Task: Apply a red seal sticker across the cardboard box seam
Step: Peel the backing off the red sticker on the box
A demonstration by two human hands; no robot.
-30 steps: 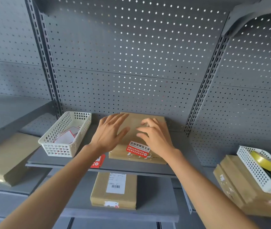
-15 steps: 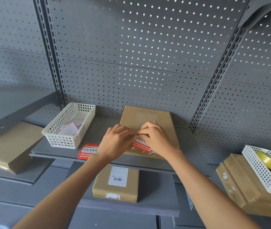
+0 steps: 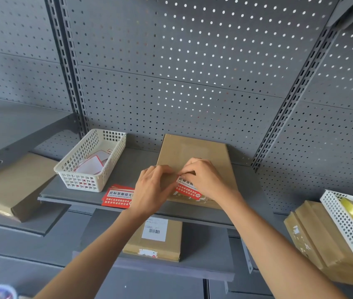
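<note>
Both hands [image 3: 177, 186] still pressing red sticker [image 3: 187, 190], cardboard box [image 3: 195, 154] unmoved

Matt cardboard box [image 3: 195, 152] — glossy sticker [image 3: 187, 189]

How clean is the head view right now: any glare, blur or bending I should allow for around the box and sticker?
Head view: even, soft light, no glare on the cardboard box; wide-angle bending curves the shelf uprights; bright spots show through the pegboard holes; the red seal sticker is sharp but partly covered by the left hand and right hand.
</note>
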